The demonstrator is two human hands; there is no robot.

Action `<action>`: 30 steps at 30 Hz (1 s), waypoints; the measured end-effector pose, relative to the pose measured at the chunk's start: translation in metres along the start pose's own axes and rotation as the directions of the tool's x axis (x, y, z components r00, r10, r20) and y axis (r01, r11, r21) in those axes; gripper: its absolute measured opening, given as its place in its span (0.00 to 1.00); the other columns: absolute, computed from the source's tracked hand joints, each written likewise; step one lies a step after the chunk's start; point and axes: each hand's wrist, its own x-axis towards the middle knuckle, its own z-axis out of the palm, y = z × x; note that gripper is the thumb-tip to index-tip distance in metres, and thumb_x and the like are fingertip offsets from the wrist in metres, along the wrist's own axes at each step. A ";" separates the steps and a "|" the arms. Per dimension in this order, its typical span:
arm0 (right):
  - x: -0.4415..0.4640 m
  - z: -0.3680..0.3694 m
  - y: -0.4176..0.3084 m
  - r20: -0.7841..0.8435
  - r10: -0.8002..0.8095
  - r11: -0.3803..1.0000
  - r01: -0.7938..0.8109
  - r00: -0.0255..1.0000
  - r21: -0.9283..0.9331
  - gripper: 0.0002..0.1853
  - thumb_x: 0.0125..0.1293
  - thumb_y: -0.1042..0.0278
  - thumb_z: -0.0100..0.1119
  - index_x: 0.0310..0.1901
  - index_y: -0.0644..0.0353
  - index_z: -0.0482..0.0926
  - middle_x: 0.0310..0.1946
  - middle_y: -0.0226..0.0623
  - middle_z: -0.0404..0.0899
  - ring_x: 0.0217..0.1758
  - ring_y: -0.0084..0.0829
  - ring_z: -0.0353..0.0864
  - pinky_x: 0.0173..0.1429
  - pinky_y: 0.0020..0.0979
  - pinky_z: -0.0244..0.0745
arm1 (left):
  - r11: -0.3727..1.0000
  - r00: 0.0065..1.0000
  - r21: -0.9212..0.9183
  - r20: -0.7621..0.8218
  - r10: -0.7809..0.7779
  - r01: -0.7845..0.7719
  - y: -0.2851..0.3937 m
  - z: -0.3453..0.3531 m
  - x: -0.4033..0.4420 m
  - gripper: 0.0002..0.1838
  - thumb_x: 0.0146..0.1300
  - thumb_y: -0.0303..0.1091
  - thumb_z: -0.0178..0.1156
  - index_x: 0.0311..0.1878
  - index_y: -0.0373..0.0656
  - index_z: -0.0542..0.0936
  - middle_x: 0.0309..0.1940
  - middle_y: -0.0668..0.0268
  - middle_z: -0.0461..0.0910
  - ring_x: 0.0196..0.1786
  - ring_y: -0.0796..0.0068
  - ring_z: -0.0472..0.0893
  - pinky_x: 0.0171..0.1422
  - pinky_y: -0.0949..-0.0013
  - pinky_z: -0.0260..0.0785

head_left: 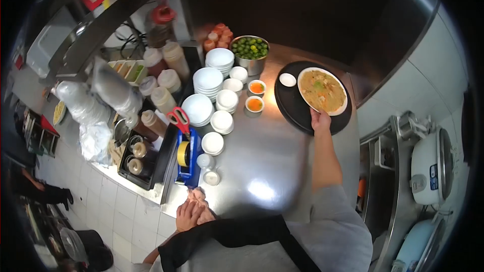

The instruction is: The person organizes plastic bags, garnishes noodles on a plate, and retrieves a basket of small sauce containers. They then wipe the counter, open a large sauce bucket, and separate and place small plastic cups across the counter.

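Note:
My right hand grips the near rim of a white plate of food, which is on or just over a round black tray. A small white dish sits on the tray, left of the plate. My left hand rests at the counter's near left edge on a crumpled pinkish cloth, its fingers bent over the cloth. Two small cups of orange sauce stand left of the tray.
Stacked white bowls, a pot of green fruit and a blue tape dispenser with red scissors line the steel counter. Squeeze bottles stand further left. A rice cooker is at right. Another person's arm shows at far left.

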 end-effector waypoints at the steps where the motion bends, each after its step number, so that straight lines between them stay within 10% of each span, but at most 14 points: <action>1: -0.012 0.010 -0.006 -0.035 -0.005 1.000 0.005 0.999 -0.001 0.21 0.65 0.79 0.44 0.60 0.69 0.62 0.55 0.52 0.71 0.57 0.49 0.75 0.60 0.50 0.74 | 1.000 1.000 -0.001 0.010 0.003 -0.003 0.001 -0.003 0.002 0.26 0.57 0.55 0.56 0.58 0.58 0.76 0.57 0.60 0.69 0.64 0.54 0.66 0.63 0.50 0.57; 4: -0.078 0.078 -0.033 0.318 0.104 0.980 -0.151 0.942 0.129 0.21 0.67 0.74 0.49 0.61 0.60 0.65 0.52 0.48 0.74 0.54 0.42 0.77 0.56 0.46 0.77 | 0.999 1.000 -0.039 0.005 0.022 -0.022 0.002 -0.015 0.004 0.25 0.57 0.53 0.57 0.59 0.58 0.75 0.57 0.61 0.70 0.65 0.56 0.66 0.63 0.52 0.57; 6: -0.107 0.131 -0.052 0.233 0.130 0.983 -0.156 0.964 0.099 0.22 0.69 0.69 0.48 0.64 0.62 0.62 0.58 0.50 0.70 0.61 0.42 0.72 0.61 0.45 0.72 | 0.997 1.000 -0.080 -0.019 0.021 -0.023 0.004 -0.024 0.004 0.24 0.56 0.49 0.59 0.57 0.56 0.75 0.57 0.63 0.70 0.64 0.58 0.66 0.64 0.53 0.57; 8: -0.215 0.210 -0.061 0.437 -0.217 0.973 0.227 0.873 0.030 0.27 0.71 0.64 0.48 0.67 0.66 0.56 0.65 0.51 0.61 0.69 0.43 0.63 0.69 0.44 0.62 | 0.991 0.999 -0.129 -0.042 0.019 -0.024 0.005 -0.025 0.002 0.22 0.55 0.45 0.60 0.54 0.55 0.76 0.56 0.64 0.71 0.64 0.60 0.67 0.64 0.54 0.57; 12: -0.394 0.301 -0.048 0.900 -0.427 0.661 0.708 0.082 0.249 0.32 0.70 0.66 0.49 0.71 0.62 0.51 0.70 0.49 0.54 0.74 0.42 0.55 0.72 0.42 0.55 | 0.926 0.990 -0.378 -0.135 -0.049 -0.006 -0.007 -0.017 -0.002 0.19 0.51 0.33 0.61 0.49 0.46 0.76 0.48 0.61 0.73 0.56 0.58 0.72 0.59 0.57 0.64; 18: -0.560 0.399 0.051 0.863 -0.150 0.034 0.870 -0.483 0.493 0.35 0.64 0.63 0.55 0.69 0.67 0.55 0.70 0.54 0.55 0.74 0.48 0.52 0.74 0.37 0.51 | 0.813 0.949 -0.582 -0.253 -0.191 0.008 -0.059 -0.081 -0.044 0.19 0.53 0.24 0.58 0.51 0.43 0.75 0.44 0.56 0.72 0.48 0.54 0.75 0.52 0.61 0.70; 21: -0.559 0.473 0.137 0.900 -0.103 -0.066 0.906 -0.423 0.418 0.36 0.64 0.61 0.56 0.68 0.71 0.55 0.70 0.57 0.53 0.74 0.53 0.50 0.74 0.40 0.51 | 0.785 0.910 -0.603 -0.234 -0.344 0.142 -0.104 -0.129 -0.093 0.19 0.55 0.20 0.55 0.50 0.50 0.78 0.43 0.56 0.72 0.45 0.54 0.76 0.49 0.62 0.71; 30: -0.478 0.618 0.240 0.945 0.255 -0.459 0.886 0.207 -0.070 0.40 0.68 0.40 0.42 0.66 0.72 0.58 0.70 0.59 0.51 0.75 0.53 0.47 0.76 0.39 0.47 | 0.706 0.666 -0.455 -0.278 -0.692 0.543 -0.225 -0.183 -0.284 0.13 0.57 0.22 0.56 0.43 0.50 0.80 0.38 0.58 0.72 0.37 0.56 0.77 0.40 0.62 0.72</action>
